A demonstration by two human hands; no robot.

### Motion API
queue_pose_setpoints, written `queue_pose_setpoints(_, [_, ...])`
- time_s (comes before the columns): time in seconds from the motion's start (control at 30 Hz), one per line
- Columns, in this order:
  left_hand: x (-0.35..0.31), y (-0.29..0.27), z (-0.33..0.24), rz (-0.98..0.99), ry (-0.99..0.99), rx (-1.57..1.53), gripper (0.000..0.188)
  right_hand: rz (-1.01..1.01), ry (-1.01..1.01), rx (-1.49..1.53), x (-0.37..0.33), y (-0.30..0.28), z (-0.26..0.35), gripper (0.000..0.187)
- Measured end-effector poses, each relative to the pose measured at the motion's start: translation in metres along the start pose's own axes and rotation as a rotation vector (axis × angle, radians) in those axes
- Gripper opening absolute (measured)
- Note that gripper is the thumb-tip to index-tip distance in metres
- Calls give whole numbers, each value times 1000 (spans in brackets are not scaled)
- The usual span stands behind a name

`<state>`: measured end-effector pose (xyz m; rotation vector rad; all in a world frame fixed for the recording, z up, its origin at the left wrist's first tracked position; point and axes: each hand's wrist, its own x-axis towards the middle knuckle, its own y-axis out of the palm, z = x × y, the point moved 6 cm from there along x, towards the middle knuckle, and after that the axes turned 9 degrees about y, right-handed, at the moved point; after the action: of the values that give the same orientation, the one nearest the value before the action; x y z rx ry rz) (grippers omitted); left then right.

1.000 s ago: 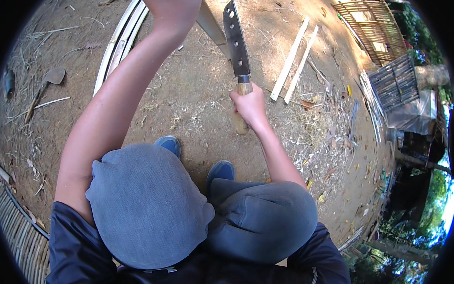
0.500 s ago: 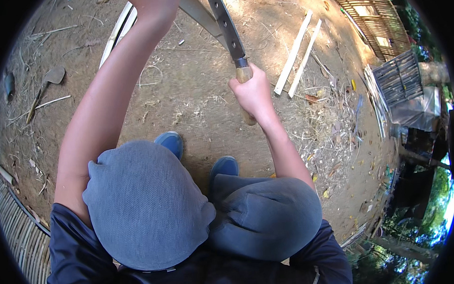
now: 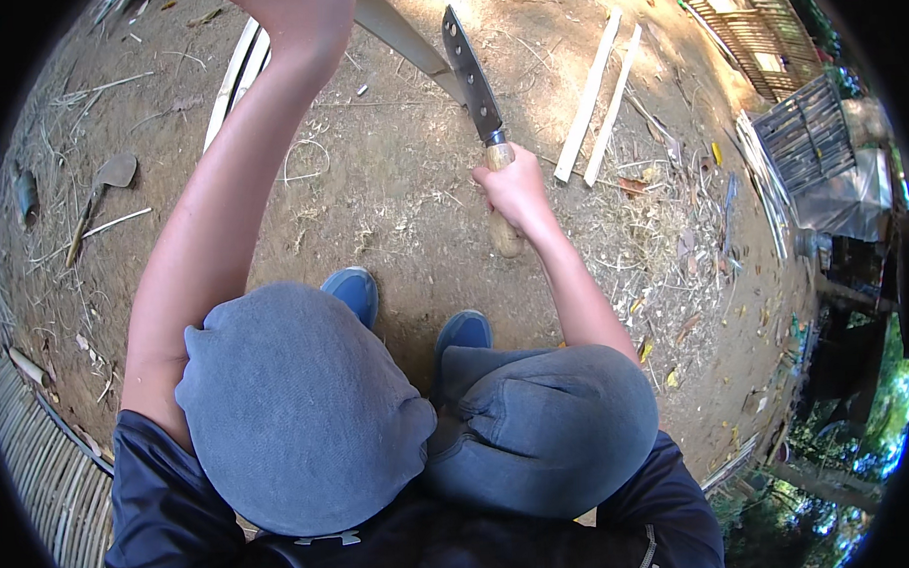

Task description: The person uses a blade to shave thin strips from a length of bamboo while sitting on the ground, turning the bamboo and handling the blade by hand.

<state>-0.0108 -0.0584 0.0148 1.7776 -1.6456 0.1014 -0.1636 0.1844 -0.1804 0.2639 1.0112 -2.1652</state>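
My right hand [image 3: 516, 189] is closed round the wooden handle of a large knife [image 3: 475, 78]. Its dark blade has a row of holes and points up and away from me. A pale, flat strip [image 3: 406, 33], which looks like bamboo, slants down from beside my left hand [image 3: 300, 14] to the blade's left side. Whether strip and blade touch I cannot tell. The top edge cuts off my left hand, so its fingers and its hold on the strip are hidden. My knees, in grey trousers, are bent between my arms, above blue shoes [image 3: 464, 331].
Two pale wooden strips [image 3: 588, 99] lie on the dirt at the right, near shavings and leaves. More strips [image 3: 235, 79] lie behind my left forearm. A small spade-like tool [image 3: 113, 174] is at the left. Slatted bamboo panels stand at far right [image 3: 746, 18] and lower left [image 3: 56, 478].
The knife and my right hand have come slightly nearer to me, and the blade's tip now shows. My left arm stays nearly as it was; the whole view has shifted a little.
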Motion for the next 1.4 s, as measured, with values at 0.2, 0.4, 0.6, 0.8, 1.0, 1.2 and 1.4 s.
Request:
queue_pose_setpoints(0.2, [-7,1,-5,44,64,15,20,-21,-41,-31,-3,4,12,17])
queue_pose_setpoints(0.4, [6,-11,8,-1,7,29,19,-21,-91,-99,-23,2,43,18])
queue_pose_setpoints(0.6, [12,-16,19,-29,-35,-31,18,20,-1,-188,-17,1,34,27])
queue_pose_setpoints(0.8, [12,-18,16,66,-55,-99,17,-42,11,-254,4,2,11,19])
queue_pose_setpoints(1.0, [2,-6,9,106,-54,-106,18,61,60,-22,-10,13,-2,10])
queue_pose_setpoints(1.2, [4,-1,6,196,-59,-93,24,85,73,26,3,8,-2,11])
queue_pose_setpoints(1.4, [6,-4,15,57,-96,-40,17,68,-23,-9,7,16,-1,16])
